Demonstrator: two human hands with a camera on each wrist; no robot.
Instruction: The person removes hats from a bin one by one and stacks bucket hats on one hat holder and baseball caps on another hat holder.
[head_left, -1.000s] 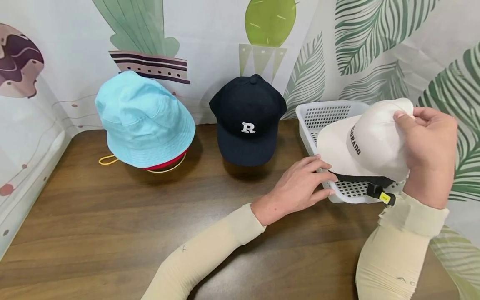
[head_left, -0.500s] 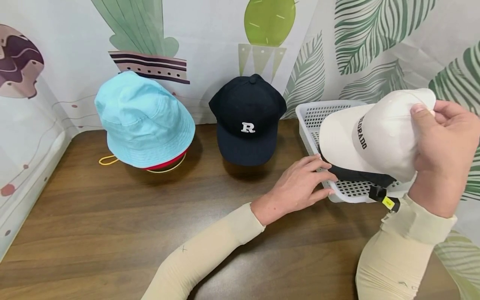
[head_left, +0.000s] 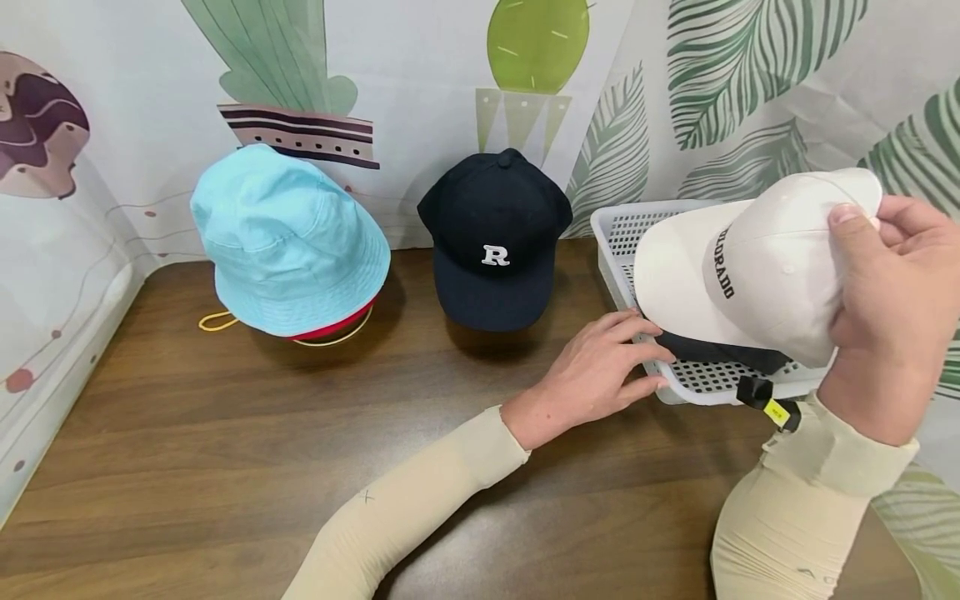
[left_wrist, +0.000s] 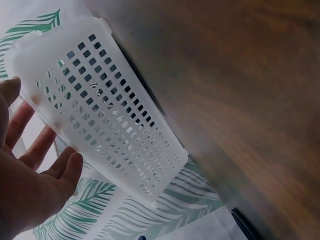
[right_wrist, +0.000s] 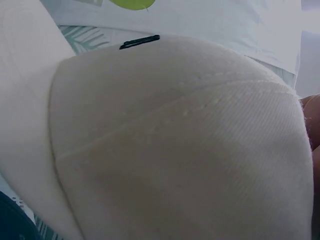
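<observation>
A white baseball cap (head_left: 780,262) with dark lettering is in my right hand (head_left: 892,292), which pinches it by the back edge. It hangs tilted over the white perforated basket (head_left: 705,400), brim to the left. The crown fills most of the right wrist view. My left hand (head_left: 588,375) holds the basket's near-left rim, with fingers over the edge; the left wrist view shows this hand (left_wrist: 37,175) against the rim of the basket (left_wrist: 110,125). Under the white brim, a black item (head_left: 720,354) lies in the basket, mostly hidden.
A navy cap (head_left: 498,217) with a white R stands upright left of the basket. Farther left is a light blue bucket hat (head_left: 285,237), with a red edge and yellow loop below it. A printed cloth (head_left: 420,75) hangs behind the wooden table (head_left: 225,467).
My right hand has moved the white cap to the right and up, exposing more of the black item. The left hand stays in place on the basket rim.
</observation>
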